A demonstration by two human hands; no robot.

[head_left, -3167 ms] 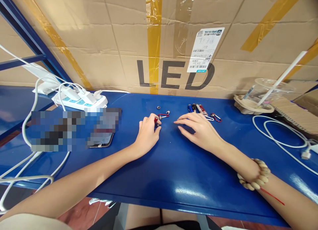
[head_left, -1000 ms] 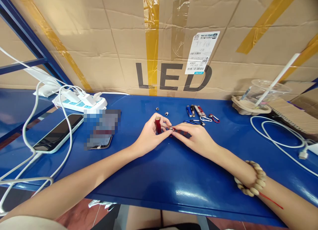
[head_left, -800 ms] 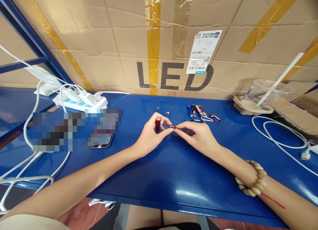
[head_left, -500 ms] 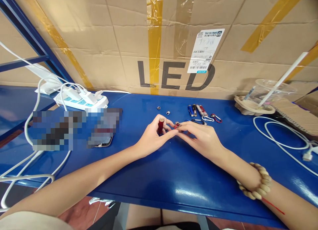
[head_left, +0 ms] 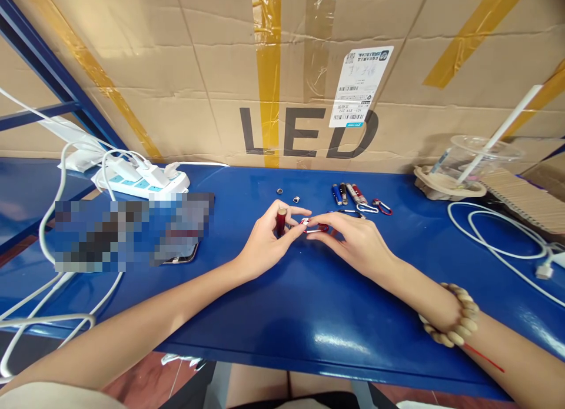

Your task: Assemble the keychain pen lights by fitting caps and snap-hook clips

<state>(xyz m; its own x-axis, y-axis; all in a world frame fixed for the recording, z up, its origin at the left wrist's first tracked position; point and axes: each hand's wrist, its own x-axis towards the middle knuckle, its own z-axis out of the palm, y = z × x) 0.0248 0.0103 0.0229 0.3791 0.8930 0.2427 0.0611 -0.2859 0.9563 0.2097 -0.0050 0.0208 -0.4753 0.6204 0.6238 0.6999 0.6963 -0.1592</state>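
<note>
My left hand [head_left: 265, 241] is curled around a small dark red tube [head_left: 281, 222], which looks like a mini flashlight body and stands upright in the fingers. Its thumb tip meets a tiny silver piece [head_left: 305, 221] at the end of a red carabiner [head_left: 324, 228]. My right hand [head_left: 362, 238] pinches that carabiner between thumb and fingers. Beyond the hands lie two small metal parts, a ring-like cap [head_left: 279, 191] and a silver bit [head_left: 296, 199]. Blue [head_left: 336, 195], black [head_left: 343, 193] and red [head_left: 359, 193] mini flashlights and a silver one lie side by side, with loose carabiners [head_left: 385, 207] close by.
A large cardboard box [head_left: 212, 73] backs the blue table [head_left: 282, 315]. On the left are a white power strip [head_left: 163, 188], cables and a phone [head_left: 185, 255]. To the right stand a plastic cup [head_left: 468, 159] in a carton holder, a notebook [head_left: 525, 197] and a coiled white cable [head_left: 494, 250].
The red carabiner has turned and now shows more fully between my hands, its silver end at the left fingertips. The red tube stays in my left hand. The view has shifted slightly.
</note>
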